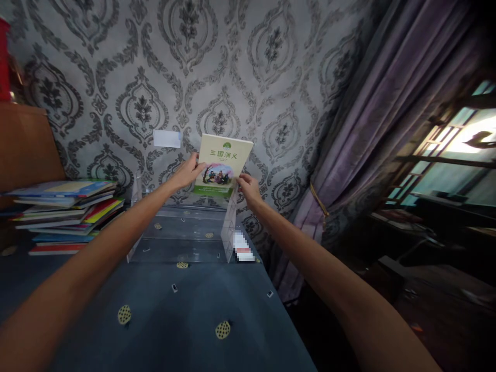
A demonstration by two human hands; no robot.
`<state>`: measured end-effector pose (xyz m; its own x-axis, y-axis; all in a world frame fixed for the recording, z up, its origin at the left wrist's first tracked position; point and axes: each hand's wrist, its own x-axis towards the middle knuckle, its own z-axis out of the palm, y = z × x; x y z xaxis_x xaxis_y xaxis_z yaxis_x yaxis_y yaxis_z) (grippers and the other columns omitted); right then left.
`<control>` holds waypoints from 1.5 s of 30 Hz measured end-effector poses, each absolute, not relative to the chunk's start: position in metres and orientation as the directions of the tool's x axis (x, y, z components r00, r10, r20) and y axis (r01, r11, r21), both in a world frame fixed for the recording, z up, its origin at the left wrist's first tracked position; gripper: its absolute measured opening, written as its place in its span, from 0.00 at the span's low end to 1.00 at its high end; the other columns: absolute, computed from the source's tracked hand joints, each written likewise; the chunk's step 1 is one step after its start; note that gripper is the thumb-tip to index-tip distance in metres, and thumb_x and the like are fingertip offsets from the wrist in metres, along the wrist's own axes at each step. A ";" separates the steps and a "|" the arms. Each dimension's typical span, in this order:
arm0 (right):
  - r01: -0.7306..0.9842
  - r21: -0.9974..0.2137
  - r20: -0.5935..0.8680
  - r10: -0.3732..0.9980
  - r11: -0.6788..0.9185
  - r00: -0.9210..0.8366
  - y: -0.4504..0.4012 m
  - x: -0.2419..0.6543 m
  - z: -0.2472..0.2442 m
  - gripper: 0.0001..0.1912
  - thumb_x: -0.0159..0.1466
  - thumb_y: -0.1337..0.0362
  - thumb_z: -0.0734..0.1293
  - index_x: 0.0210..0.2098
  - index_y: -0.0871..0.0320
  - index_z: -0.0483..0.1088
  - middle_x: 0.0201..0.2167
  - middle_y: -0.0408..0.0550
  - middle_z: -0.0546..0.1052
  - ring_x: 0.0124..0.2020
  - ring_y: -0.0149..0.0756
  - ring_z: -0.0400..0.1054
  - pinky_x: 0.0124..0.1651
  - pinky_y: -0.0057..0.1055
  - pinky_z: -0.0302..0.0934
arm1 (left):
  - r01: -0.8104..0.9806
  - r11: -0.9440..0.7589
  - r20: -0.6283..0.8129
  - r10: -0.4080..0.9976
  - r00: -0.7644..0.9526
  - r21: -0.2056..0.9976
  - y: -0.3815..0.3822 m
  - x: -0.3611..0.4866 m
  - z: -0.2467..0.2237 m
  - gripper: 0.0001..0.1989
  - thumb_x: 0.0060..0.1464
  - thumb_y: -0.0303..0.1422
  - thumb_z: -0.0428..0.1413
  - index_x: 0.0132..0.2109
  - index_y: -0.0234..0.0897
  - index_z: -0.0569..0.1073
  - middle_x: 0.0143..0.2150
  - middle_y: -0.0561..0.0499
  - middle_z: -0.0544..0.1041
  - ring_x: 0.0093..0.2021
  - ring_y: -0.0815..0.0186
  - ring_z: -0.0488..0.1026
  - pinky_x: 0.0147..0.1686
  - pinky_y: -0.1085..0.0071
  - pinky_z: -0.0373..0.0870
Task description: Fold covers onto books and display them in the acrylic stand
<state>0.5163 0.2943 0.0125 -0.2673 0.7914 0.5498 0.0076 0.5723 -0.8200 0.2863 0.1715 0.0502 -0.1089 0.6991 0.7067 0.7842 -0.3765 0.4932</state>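
Left hand (190, 169) and right hand (249, 188) outstretched, each grip closed on book (221, 163) at opposite sides; transparent rack (229, 230) below. Bench (174, 320) spreads in front, to right edge.

- Grey damask wallpaper (271, 46)
- White rectangular plate (166, 138) on the wallpaper
- Purple curtain (372, 103), gathered by a yellow tieback (318, 199)
- Bright latticed window (449, 139), far right
- Brown wooden panel (27, 150), left edge
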 end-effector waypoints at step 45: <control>0.127 -0.852 0.247 0.605 0.507 -0.757 0.046 0.551 -0.194 0.24 0.68 0.43 0.61 0.41 0.50 0.82 0.30 0.50 0.83 0.34 0.45 0.79 0.43 0.39 0.73 | 0.773 0.635 0.485 0.672 -0.560 0.012 -0.072 0.073 -0.053 0.25 0.59 0.31 0.44 0.61 0.38 0.73 0.58 0.34 0.77 0.61 0.43 0.72 0.66 0.39 0.52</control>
